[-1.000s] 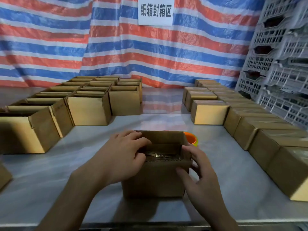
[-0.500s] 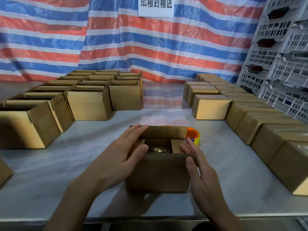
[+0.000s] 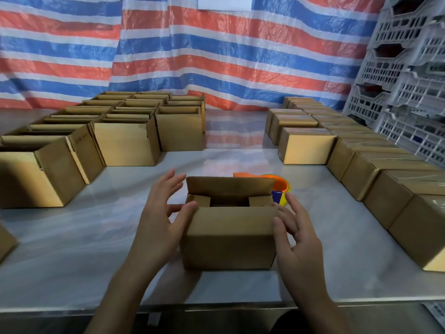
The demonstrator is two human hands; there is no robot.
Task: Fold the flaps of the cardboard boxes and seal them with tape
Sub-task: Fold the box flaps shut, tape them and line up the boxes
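The box (image 3: 228,233) sits at the near middle of the counter (image 3: 96,237), side flaps folded in, far flap upright. Left hand (image 3: 160,222) and right hand (image 3: 297,233) flank it, each grip spread, thumbs touching its top corners.

both side flaps (image 3: 257,201) now lie folded in, and the hands (image 3: 163,218) have spread open.

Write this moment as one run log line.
box: side flaps in, long flaps open | left hand: open, beside box | right hand: open, beside box | tape dispenser: behind box
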